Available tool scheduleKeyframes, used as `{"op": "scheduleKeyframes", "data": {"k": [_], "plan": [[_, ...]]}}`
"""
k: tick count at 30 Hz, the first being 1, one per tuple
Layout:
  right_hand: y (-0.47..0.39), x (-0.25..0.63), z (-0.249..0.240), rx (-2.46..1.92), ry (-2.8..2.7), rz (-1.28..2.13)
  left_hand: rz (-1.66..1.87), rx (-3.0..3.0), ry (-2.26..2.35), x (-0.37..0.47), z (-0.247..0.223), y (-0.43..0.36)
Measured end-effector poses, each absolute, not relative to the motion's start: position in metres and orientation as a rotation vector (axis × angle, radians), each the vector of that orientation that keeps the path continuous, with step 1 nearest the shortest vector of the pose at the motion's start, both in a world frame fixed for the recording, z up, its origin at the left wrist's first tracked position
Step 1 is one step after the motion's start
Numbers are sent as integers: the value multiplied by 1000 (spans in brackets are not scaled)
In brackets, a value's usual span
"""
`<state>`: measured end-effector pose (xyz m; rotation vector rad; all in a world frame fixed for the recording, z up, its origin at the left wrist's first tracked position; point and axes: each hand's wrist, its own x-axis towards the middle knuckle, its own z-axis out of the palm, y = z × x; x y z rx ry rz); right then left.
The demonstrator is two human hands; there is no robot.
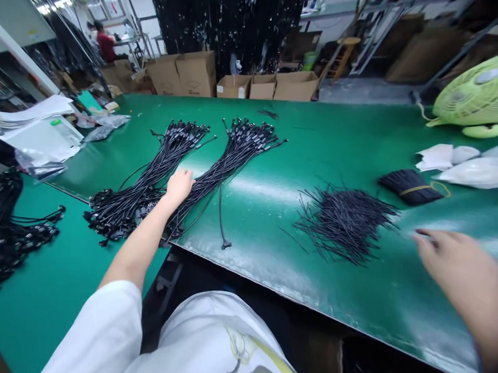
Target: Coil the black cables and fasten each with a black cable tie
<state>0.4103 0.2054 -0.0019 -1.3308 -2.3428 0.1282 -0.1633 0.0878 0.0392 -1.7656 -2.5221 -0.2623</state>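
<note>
Two long bundles of black cables lie fanned on the green table (272, 153): a left bundle (150, 168) and a right bundle (231, 152). My left hand (179, 186) rests on the cables between the two bundles, fingers curled down onto them; whether it grips any is hidden. My right hand (464, 271) hovers blurred over the table at the right, fingers apart, and seems to pinch a thin black tie at its fingertips. A loose heap of black twist ties (344, 221) lies just left of that hand. One single cable (222, 220) trails toward the table's front edge.
A tied bundle of black ties (410, 186), white bags (473, 170) and a green fan (474, 94) sit at the right. More black cables (9, 227) pile on the left table. Cardboard boxes (232, 78) line the far edge. A person in red (105, 42) works far back.
</note>
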Motion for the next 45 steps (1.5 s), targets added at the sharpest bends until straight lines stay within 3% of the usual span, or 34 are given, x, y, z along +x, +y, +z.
{"op": "scheduleKeyframes", "data": {"k": [4,8,12,15,18,21,23,26,28,32,37,39,42,45], "plan": [[198,343,-2,-1451,-2374,157,-300,-1823,-2496,-195,56,108],[182,248,27,-1150,-2464,358,-514,-1925,-2347,-173,78,85],[175,118,58,-750,-2491,505,-762,-2466,-2153,-126,99,46],[188,39,71,-577,-2775,370,-847,-2614,-2237,-126,103,21],[208,2,87,-637,-2832,271,-1049,-2320,-2520,-168,94,5],[225,-8,112,-612,-2694,47,-1483,-2033,-2677,-214,90,-10],[238,-6,127,-654,-2633,-150,-2086,-1901,-2628,-227,98,-22],[264,9,141,-899,-2643,-253,-3110,-1468,-2208,-225,123,-40],[279,25,142,-992,-2654,-246,-3468,-1145,-2037,-218,137,-48],[280,49,135,-1020,-2595,-215,-3583,-825,-2207,-208,131,-48],[241,57,157,-911,-2164,575,-3391,-1026,-2318,-187,104,-27],[235,63,178,-850,-1988,697,-3364,-1112,-2273,-181,105,-27],[239,84,198,-815,-2092,451,-3592,-1024,-1920,-191,122,-40],[229,108,184,-875,-2456,128,-3788,-900,-1340,-213,140,-58]]}}
